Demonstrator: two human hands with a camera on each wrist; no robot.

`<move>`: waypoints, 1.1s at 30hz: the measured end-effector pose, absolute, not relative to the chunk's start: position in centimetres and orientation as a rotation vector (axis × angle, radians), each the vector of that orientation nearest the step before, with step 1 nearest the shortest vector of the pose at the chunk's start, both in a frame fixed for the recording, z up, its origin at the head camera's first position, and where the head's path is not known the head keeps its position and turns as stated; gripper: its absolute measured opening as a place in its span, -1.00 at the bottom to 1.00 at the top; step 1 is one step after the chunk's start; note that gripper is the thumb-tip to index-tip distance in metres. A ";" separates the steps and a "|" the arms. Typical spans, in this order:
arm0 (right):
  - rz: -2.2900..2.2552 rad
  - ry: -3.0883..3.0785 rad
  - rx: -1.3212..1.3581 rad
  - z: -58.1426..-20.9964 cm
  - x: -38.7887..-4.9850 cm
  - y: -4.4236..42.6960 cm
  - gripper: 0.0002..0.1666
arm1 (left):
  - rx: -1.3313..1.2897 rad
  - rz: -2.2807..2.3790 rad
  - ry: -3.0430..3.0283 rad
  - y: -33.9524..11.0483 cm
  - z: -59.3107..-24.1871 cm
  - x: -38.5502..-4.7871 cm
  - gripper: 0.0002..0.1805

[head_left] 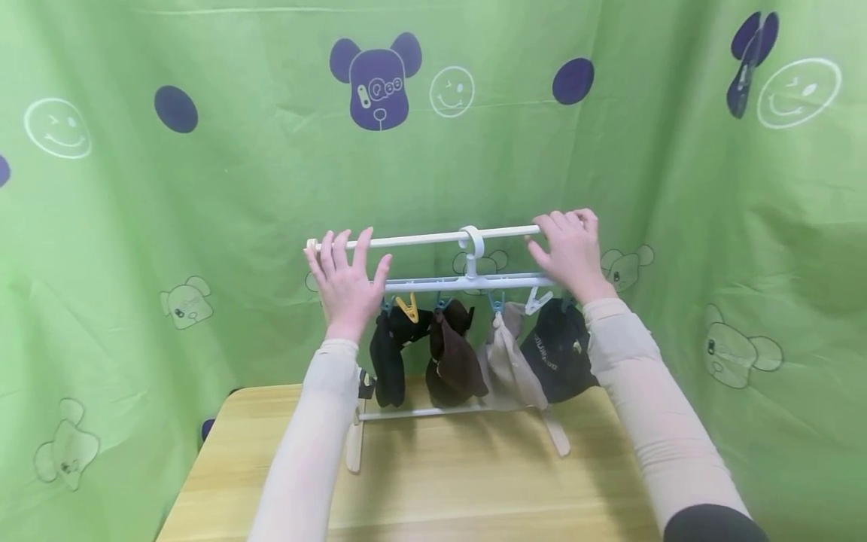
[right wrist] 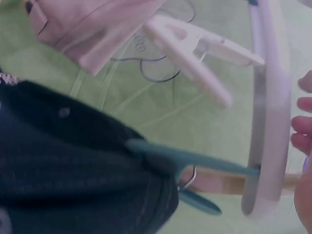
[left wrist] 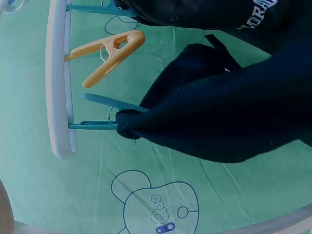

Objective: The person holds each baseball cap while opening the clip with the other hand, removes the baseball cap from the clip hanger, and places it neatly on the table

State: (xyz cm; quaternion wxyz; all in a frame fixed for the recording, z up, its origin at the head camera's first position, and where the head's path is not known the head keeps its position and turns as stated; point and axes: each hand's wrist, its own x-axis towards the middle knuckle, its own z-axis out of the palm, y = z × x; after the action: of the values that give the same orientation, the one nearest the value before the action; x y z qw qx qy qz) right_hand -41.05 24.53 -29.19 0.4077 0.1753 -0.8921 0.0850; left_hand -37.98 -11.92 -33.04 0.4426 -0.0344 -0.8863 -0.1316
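Observation:
In the head view my left hand (head_left: 348, 290) lies over the left end of a white rod (head_left: 420, 239), fingers spread and fairly straight. My right hand (head_left: 572, 252) rests at the rod's right end, fingers loosely bent over it, thumb apart. A pale blue hanger (head_left: 470, 283) hooks over the rod between them. From its clips hang a black cap (head_left: 389, 369), a brown cap (head_left: 454, 361), a beige cap (head_left: 511, 361) and a dark cap (head_left: 558, 350). A yellow clip (left wrist: 109, 53) and a white clip (right wrist: 190, 53) hold nothing.
The rack's lower rod (head_left: 433, 412) and wooden feet (head_left: 354, 448) stand on a wooden table (head_left: 460, 489). Green curtains (head_left: 237, 188) with printed bears and smiley faces surround the table at the back and both sides.

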 end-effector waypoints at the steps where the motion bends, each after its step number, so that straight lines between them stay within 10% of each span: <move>1: 0.216 -2.262 0.426 -29.2 -41.0 24.4 -0.60 | -0.090 -0.329 -2.194 -12.0 -33.0 -38.0 -0.30; 33: 0.215 -2.351 0.381 -30.6 -37.4 23.5 -0.07 | -0.177 -0.323 -2.190 -12.4 -33.2 -36.8 -0.29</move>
State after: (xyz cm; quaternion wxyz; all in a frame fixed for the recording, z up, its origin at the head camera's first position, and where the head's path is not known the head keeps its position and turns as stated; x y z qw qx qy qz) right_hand -37.43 23.51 -30.60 0.3666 0.1482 -0.9147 0.0837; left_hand -36.80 -12.43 -33.22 0.4443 -0.0715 -0.8835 -0.1304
